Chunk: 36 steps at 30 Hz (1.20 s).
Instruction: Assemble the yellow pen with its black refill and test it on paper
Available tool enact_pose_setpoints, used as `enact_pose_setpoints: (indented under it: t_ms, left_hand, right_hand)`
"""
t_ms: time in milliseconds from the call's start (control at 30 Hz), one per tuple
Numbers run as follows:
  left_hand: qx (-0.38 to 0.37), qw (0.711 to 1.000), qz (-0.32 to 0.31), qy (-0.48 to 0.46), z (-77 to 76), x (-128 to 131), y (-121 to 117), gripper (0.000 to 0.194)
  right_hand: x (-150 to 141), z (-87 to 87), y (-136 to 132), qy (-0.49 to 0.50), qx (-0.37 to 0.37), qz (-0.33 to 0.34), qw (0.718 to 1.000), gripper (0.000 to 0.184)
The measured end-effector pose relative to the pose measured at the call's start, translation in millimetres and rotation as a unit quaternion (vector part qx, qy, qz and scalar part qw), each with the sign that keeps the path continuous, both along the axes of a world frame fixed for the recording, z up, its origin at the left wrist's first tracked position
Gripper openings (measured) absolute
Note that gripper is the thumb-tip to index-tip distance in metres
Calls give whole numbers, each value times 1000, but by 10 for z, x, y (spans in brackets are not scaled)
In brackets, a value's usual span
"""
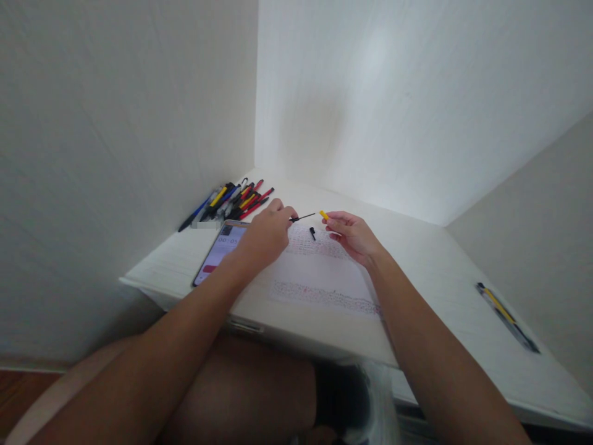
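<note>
My left hand (272,227) pinches the black end of a pen refill (306,216), whose thin dark tube points right. Facing the tube's tip, a short yellow pen barrel (323,215) sits between the thumb and fingers of my right hand (351,233). The refill's tip and the barrel are close together; whether they touch is too small to tell. Below them a black pen cap (312,233) lies on a sheet of paper (319,270) covered in part with handwriting. Both hands are just above the paper's far part.
A pile of mixed pens (231,201) lies by the left wall. A phone (215,256) with a lit timer screen rests partly behind my left arm. A few pens (507,316) lie at the far right of the white desk (430,278). Walls enclose the desk.
</note>
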<state>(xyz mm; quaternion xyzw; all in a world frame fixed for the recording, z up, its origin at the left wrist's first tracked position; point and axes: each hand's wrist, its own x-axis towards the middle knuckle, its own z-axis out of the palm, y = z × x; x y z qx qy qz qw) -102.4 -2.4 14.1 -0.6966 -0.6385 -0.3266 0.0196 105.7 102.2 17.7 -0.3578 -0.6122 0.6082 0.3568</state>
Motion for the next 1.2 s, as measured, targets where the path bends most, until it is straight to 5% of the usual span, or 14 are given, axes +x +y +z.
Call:
enact_pose_setpoints:
  t_ms: [767,933,1067,1200]
  left_hand:
    - [-26,1000,3,7,12,-40,-17,30]
    - [34,994,-14,-105,56,-29,-4,18]
    - [73,927,-5,-368,110,58,13,18]
    - [112,786,-30,-608,107,223,33,16]
  right_hand:
    - [61,-107,129,-69,124,1,990,15]
    - [59,-102,125,-109,200,-1,974,16]
    - [12,-56,47,-107,211,32,971,16]
    - [-65,-9,-52,-58,194,17,979,16]
